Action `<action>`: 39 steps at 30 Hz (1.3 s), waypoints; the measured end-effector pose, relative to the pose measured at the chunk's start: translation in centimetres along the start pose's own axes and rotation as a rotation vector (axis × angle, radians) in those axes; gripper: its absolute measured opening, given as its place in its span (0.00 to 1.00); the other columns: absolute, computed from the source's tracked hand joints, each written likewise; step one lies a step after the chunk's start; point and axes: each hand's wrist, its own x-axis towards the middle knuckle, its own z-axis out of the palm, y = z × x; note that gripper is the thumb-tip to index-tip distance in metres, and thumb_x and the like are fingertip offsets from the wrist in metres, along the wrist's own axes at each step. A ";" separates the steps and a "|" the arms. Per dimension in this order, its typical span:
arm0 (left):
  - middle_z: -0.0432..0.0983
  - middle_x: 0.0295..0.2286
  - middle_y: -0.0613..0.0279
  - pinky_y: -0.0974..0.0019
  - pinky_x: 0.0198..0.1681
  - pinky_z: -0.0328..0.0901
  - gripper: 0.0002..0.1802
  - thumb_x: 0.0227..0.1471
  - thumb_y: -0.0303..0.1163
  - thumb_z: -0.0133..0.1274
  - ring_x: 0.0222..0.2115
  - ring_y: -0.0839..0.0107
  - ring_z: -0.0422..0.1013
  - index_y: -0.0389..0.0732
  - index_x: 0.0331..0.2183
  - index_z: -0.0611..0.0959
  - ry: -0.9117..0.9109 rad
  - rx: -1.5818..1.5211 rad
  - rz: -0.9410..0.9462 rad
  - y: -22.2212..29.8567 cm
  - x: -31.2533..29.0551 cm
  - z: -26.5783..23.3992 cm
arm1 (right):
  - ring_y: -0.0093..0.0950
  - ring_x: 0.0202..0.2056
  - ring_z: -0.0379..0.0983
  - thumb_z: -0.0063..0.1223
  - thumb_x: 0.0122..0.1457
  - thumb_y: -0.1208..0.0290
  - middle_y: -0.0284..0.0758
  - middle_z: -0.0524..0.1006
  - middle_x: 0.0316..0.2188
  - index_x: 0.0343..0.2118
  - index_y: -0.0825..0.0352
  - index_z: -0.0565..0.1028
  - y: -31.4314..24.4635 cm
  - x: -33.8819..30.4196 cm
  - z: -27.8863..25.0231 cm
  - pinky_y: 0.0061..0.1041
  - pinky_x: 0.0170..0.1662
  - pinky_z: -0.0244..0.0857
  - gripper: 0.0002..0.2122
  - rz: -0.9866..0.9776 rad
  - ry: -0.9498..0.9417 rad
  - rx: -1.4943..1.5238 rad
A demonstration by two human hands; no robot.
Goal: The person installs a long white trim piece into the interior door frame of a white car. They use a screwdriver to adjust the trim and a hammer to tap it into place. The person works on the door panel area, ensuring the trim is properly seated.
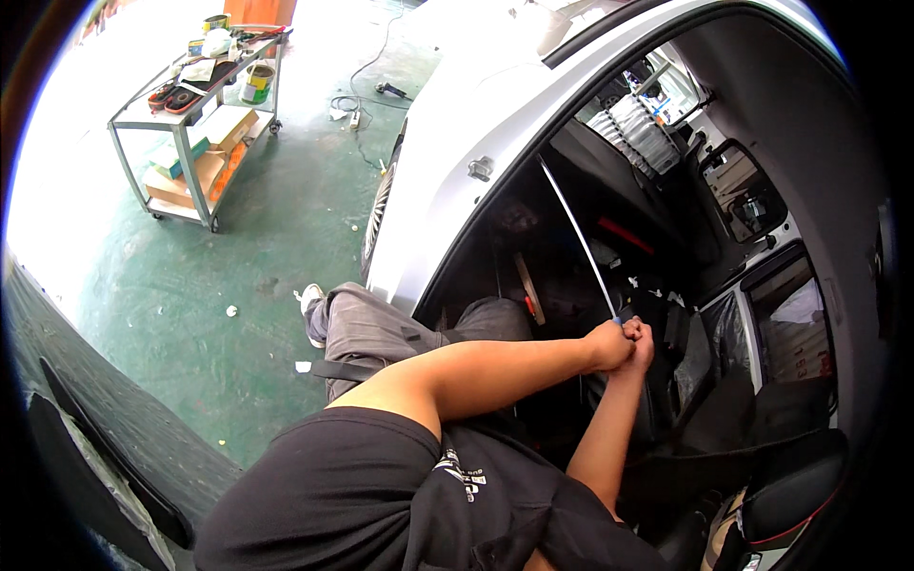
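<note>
Inside the doorway of a white vehicle, both my hands meet at the lower end of a long thin metal rod [577, 228]. A bit of blue at its grip end shows just above my fingers. My left hand [607, 346] is closed round that end. Pressed against it, my right hand [644, 346] is also closed, its fingers curled at the same grip; part of the grip is hidden. The rod slants up and to the left, its far tip close to the door frame. Left of the rod, a wooden strip [529, 288] with a red part stands in the dark footwell.
The white body panel [466, 143] and dark door frame curve along my left. A rear-view mirror [743, 190] hangs at the right. On the green floor, a wheeled cart [119, 118] carries tools and boxes, and a power tool [392, 91] lies with its cable.
</note>
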 end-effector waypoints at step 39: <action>0.77 0.29 0.47 0.60 0.35 0.69 0.12 0.45 0.36 0.53 0.33 0.54 0.75 0.36 0.29 0.81 0.010 0.082 0.027 -1.9 -0.1 -1.0 | 0.13 0.16 0.60 0.44 0.56 0.74 0.23 0.63 0.14 0.20 0.62 0.65 2.0 0.1 -0.1 0.11 0.21 0.59 0.08 -0.085 0.042 -0.073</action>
